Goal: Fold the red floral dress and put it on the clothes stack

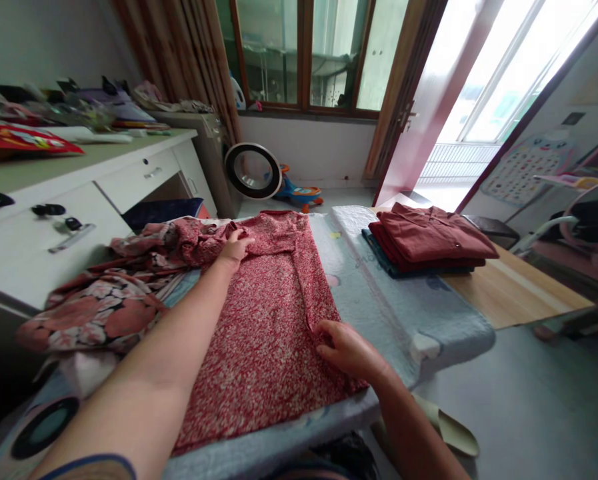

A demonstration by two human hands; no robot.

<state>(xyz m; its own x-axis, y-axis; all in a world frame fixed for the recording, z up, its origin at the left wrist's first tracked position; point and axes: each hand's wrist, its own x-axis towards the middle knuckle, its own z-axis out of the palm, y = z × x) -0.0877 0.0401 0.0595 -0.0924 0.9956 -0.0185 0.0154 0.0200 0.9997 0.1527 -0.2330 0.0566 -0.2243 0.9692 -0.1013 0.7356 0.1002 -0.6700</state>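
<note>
Atop red garment (pixel 271 320), L hand (pixel 237 245) reaches far, R hand (pixel 346 347) nearer, w/ fingers bent, pinch unclear.

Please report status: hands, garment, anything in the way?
Left hand on red garment, near top; right hand at its right side. Garment spread on light-blue cover, partly folded. Floral cloth bunched at its left, possibly crowding.

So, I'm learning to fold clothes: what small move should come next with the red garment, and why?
I'd probably bring the bunched cloth near the left hand inward over the red garment: it sticks out past the garment's left side, while a long strip already lies along the right.
</note>
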